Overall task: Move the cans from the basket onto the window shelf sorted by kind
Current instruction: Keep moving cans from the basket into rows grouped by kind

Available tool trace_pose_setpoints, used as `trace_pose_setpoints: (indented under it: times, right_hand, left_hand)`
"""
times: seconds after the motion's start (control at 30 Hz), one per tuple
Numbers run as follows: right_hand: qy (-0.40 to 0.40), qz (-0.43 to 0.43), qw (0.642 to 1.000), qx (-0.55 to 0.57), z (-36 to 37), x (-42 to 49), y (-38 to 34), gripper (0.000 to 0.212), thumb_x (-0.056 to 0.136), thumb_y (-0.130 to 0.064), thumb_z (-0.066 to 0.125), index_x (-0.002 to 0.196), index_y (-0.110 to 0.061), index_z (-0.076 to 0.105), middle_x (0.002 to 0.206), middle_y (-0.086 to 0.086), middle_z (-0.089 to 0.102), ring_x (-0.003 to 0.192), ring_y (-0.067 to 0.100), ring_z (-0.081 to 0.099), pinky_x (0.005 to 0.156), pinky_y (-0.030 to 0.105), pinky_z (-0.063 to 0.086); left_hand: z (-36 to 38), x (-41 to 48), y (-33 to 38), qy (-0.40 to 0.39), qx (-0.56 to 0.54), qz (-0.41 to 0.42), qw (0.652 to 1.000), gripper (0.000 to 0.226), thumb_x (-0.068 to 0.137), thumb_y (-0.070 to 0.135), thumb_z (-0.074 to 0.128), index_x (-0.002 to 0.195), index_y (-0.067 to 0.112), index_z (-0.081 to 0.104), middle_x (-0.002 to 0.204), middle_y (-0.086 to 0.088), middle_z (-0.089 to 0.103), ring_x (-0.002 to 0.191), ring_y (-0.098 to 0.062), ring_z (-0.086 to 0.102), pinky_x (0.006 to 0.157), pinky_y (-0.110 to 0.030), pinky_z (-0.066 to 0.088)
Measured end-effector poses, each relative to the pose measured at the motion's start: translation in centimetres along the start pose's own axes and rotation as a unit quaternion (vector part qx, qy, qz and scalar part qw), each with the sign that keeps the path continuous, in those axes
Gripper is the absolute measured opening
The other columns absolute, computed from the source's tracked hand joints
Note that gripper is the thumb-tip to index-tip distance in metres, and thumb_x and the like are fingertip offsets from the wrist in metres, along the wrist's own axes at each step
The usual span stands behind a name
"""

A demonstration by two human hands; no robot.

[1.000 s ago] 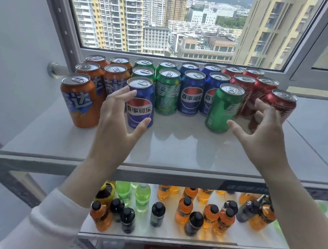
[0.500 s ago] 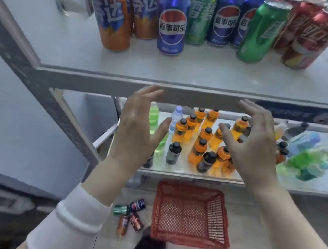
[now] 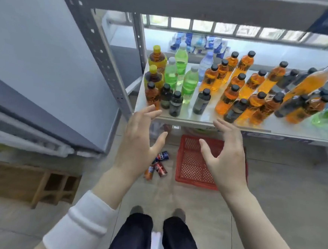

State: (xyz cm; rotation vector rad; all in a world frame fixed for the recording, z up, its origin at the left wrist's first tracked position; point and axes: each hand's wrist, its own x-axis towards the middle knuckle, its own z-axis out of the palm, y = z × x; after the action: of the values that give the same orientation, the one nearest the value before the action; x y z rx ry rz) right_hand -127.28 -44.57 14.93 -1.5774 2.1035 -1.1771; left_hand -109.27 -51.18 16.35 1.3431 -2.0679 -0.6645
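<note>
Grey tiled floor (image 3: 281,192): red plastic lattice basket (image 3: 191,165) on it, three soda cans (image 3: 160,169) lying sideways just left of it. Farther back, pale metal rack shelf (image 3: 198,122) carries orange plastic bottles (image 3: 228,99), green plastic bottles (image 3: 190,83) at left, small dark bottles (image 3: 201,103) near the front.

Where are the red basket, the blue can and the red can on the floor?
red basket (image 3: 192,167): head view, bare mesh bottom.
blue can (image 3: 162,156): head view, its labelled side.
red can (image 3: 160,169): head view, middle of its side.

Storeroom: metal shelving (image 3: 98,46) stocked with drink bottles (image 3: 228,94)
</note>
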Motion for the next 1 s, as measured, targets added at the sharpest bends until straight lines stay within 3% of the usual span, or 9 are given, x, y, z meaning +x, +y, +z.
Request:
trace_pose_setpoints:
  times: [0.23, 0.33, 0.5, 0.8, 1.0]
  right_hand:
    - [-0.030, 0.037, 0.998, -0.029, 7.2, -5.5, -1.0, 0.048, 0.079, -0.012, 0.071, 0.123, -0.003, 0.053, 0.125, 0.010, 0.052, 0.121, 0.018, 0.046, 0.106, 0.018, 0.030]
    - [-0.067, 0.060, 0.995, -0.038, 11.1, -7.2, -0.1, 0.049, 0.077, -0.010, 0.072, 0.122, -0.001, 0.053, 0.123, 0.013, 0.053, 0.120, 0.023, 0.047, 0.105, 0.026, 0.033]
    - [-0.128, 0.088, 0.986, -0.058, 16.0, -7.7, 3.2, 0.050, 0.077, -0.010, 0.072, 0.122, 0.000, 0.053, 0.123, 0.015, 0.053, 0.119, 0.025, 0.048, 0.104, 0.022, 0.030]
    - [-0.312, 0.128, 0.931, -0.138, 28.5, -7.1, 16.1, 0.061, 0.080, -0.016, 0.070, 0.133, -0.003, 0.043, 0.132, 0.013, 0.047, 0.127, 0.024, 0.041, 0.106, 0.028, 0.030]
    - [-0.428, 0.115, 0.871, -0.213, 42.7, -4.6, 31.5, 0.065, 0.078, -0.031, 0.068, 0.135, -0.011, 0.042, 0.134, 0.012, 0.048, 0.121, 0.030, 0.046, 0.101, 0.039, 0.040]
  left_hand:
    - [-1.8, -5.1, -8.4, -0.054, 0.009, -0.047, 0.997, 0.045, 0.086, 0.024, 0.061, 0.129, 0.018, 0.046, 0.136, 0.003, 0.042, 0.128, -0.008, 0.036, 0.106, -0.022, 0.025]
    - [-0.7, -6.5, -12.8, -0.087, 0.023, -0.076, 0.993, 0.045, 0.086, 0.024, 0.061, 0.128, 0.016, 0.048, 0.135, 0.001, 0.044, 0.128, -0.013, 0.038, 0.108, -0.027, 0.028]
    - [2.9, -7.1, -17.3, -0.153, 0.046, -0.138, 0.977, 0.045, 0.088, 0.026, 0.059, 0.130, 0.018, 0.046, 0.137, 0.001, 0.042, 0.129, -0.013, 0.036, 0.110, -0.029, 0.027]
    - [14.9, -7.2, -30.0, -0.248, 0.073, -0.204, 0.944, 0.046, 0.090, 0.027, 0.055, 0.132, 0.018, 0.041, 0.137, 0.001, 0.042, 0.128, -0.014, 0.035, 0.108, -0.030, 0.027]
    - [28.8, -5.8, -45.9, -0.322, 0.137, -0.202, 0.915, 0.053, 0.087, 0.028, 0.057, 0.135, 0.014, 0.039, 0.136, -0.008, 0.043, 0.125, -0.026, 0.040, 0.105, -0.039, 0.034]
